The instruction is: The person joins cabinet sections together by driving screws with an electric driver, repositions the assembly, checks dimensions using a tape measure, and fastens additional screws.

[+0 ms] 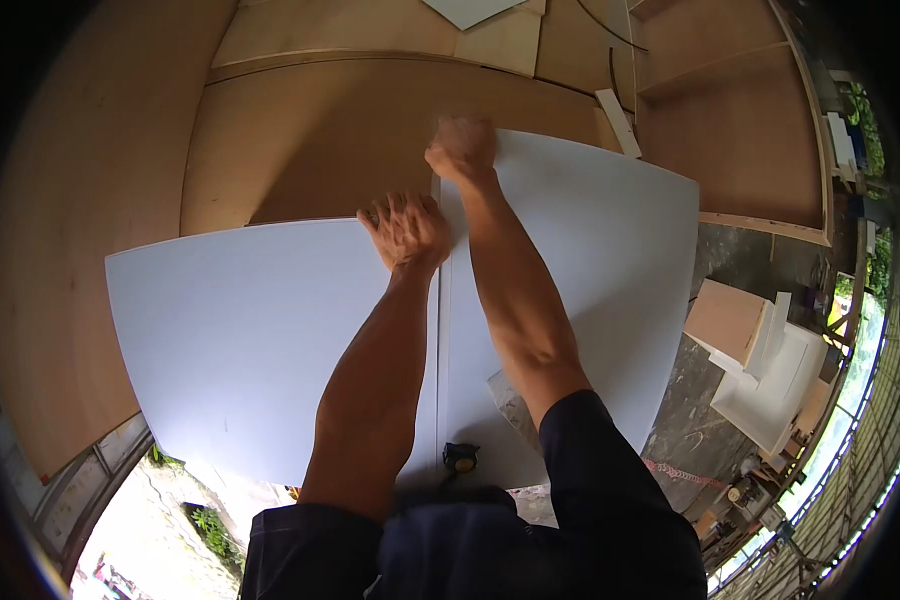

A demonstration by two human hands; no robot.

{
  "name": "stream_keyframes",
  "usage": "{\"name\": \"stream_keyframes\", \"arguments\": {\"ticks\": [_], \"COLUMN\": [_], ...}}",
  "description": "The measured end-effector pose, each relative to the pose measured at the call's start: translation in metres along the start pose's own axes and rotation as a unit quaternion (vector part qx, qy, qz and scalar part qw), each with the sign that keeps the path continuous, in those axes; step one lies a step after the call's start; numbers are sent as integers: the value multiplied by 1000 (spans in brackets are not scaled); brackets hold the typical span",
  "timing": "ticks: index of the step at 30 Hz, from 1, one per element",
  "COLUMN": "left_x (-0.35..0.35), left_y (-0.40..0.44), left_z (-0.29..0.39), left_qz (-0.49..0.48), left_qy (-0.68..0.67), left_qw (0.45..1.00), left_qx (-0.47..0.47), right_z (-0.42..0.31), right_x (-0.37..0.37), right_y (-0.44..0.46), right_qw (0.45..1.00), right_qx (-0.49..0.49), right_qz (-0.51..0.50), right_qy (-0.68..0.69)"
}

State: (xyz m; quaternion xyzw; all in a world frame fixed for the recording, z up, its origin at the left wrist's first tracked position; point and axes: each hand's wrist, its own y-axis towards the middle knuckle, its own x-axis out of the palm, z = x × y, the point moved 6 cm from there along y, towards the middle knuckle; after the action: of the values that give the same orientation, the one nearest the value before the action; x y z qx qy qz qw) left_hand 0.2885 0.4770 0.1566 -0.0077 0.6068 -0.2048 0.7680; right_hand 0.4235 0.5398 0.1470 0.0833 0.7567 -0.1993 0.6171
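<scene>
Two large white panels lie side by side beneath my arms: a left white panel [240, 330] and a right white panel [610, 250], which reaches farther forward. A narrow straight seam runs between them. My left hand [407, 232] is closed over the far edge of the left panel, close to the seam, with its fingers bent. My right hand [463, 148], slightly blurred, is closed at the far left corner of the right panel. Its fingertips are hidden. A dark tape measure [460, 458] rests near my body, by the seam.
Brown wooden boards [310, 130] lie beyond the panels, and a tall board [80, 200] stands at left. An open wooden frame [730, 110] is at upper right, with a white strip [618, 122] beside it. White and wooden box pieces [760, 350] sit on the floor at right.
</scene>
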Motion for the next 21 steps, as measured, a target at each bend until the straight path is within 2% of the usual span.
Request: {"name": "stream_keyframes", "arguments": {"ticks": [1, 5, 7, 12, 14, 16, 17, 19, 21], "left_x": [2, 2, 2, 7, 10, 2, -9, -2, -1], "left_y": [0, 0, 1, 2, 2, 0, 10, 0, -1], "left_z": [-2, -4, -4, -6, -8, -5, -1, -4, -5], "left_qz": [19, 57, 35, -9, 9, 80, 96, -4, -23], "left_qy": [-8, 13, 11, 18, 37, -6, -13, 6, 3], "left_qw": [1000, 998, 999, 1000, 999, 997, 995, 1000, 1000], "left_qx": [-5, -3, -7, -16, -21, 5, 3, -6, -10], "right_z": [-4, -1, -2, -2, -4, -5, -7, -2, -2], "right_x": [-7, 4, 3, 1, 4, -5, -8, 5, 7], "right_y": [-4, -1, 0, -3, 0, -2, 9, 0, -2], "right_qw": [998, 999, 995, 999, 997, 996, 994, 990, 996], "right_qx": [-10, -6, -42, -7, -14, -35, -44, 4, 8], "right_qz": [55, 45, 79, -33, -62, 74, 88, 125, 71], "right_qy": [-16, -22, -39, -23, -32, -47, -52, -59, -60]}}
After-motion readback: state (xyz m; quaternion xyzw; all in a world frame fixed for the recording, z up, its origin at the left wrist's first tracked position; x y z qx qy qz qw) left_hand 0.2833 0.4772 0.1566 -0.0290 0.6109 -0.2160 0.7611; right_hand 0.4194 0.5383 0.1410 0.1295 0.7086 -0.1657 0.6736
